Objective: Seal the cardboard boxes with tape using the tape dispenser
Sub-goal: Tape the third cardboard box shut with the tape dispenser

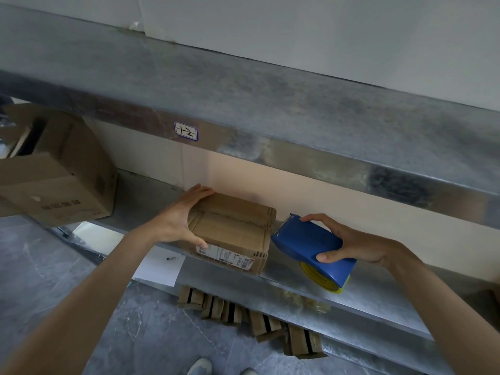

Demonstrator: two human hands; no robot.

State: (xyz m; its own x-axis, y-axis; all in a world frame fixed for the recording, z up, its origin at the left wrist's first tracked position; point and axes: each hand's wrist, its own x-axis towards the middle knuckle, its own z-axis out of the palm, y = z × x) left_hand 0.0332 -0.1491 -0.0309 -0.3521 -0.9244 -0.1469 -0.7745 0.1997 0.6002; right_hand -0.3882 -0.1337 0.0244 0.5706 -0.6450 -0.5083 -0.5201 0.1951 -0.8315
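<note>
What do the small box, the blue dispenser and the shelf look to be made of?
Small box: matt brown cardboard, creased at the edges, with a printed label. Tape dispenser: smooth blue shell, plastic or painted metal, I cannot tell; yellow roll inside. Shelf: dull grey mottled sheet metal, likely galvanised steel.

The left hand (177, 220) grips the near-left end of a small taped cardboard box (232, 230) on a metal shelf (297, 282) — thumb on its labelled front. Just beside it, the right hand (354, 244) holds a blue tape dispenser (308, 243) — its yellow roll (319, 277) faces down.
</note>
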